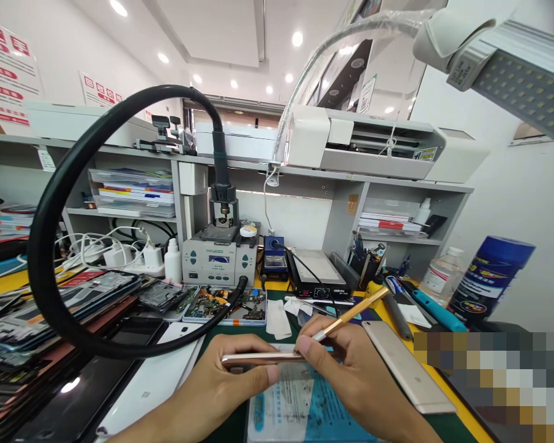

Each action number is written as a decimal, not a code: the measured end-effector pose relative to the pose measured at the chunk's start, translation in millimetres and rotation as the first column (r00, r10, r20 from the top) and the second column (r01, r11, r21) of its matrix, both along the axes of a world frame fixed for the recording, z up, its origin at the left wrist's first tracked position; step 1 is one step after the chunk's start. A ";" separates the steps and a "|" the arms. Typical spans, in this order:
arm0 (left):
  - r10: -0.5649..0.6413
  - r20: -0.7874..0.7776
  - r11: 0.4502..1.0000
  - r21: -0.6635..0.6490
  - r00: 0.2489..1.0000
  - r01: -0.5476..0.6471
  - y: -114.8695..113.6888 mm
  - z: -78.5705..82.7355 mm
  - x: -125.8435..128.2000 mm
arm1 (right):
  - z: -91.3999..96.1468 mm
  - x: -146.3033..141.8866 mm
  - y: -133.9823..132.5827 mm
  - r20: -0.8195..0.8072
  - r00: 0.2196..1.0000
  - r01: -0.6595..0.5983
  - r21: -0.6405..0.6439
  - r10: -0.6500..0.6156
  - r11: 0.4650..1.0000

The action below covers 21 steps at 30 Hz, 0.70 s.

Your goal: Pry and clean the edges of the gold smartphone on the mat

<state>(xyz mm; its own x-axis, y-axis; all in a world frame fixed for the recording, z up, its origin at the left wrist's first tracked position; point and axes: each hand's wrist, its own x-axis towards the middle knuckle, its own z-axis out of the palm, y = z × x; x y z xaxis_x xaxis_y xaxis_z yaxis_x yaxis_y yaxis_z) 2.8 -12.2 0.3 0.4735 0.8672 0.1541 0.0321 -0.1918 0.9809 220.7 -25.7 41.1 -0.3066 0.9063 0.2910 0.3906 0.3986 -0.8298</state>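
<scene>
My left hand [228, 375] is closed on a thin, rose-gold smartphone [263, 358], held edge-on with its side toward me. In my right hand [351, 366] is a slim gold-handled tool [357, 309] with a silver collar, pinched like a pen and slanting up to the right. Its working end meets the phone's right part, though the fingers hide the tip. Below both hands lies a stained blue-and-white pad [286, 403]. A second phone [409, 366], gold with its back up, rests beside my right forearm.
A thick black hose [41, 246] loops at left from the grey rework station [219, 261]. Stacked phone parts [87, 307] and a white phone [152, 375] fill the left side. A tray of circuit boards [258, 307], a blue spray can [489, 280] and a clear bottle [441, 277] stand around.
</scene>
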 end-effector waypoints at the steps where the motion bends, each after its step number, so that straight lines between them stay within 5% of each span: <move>1: 0.002 0.000 1.000 -0.003 1.000 -0.002 -0.1 0.3 0.0 | -0.2 0.1 0.3 -0.003 1.000 -0.002 0.002 0.002 1.000; 21: 0.019 -0.015 1.000 -0.001 1.000 -0.019 -2.4 3.5 1.3 | 0.6 2.9 -1.1 0.019 0.999 0.032 0.024 -0.032 0.999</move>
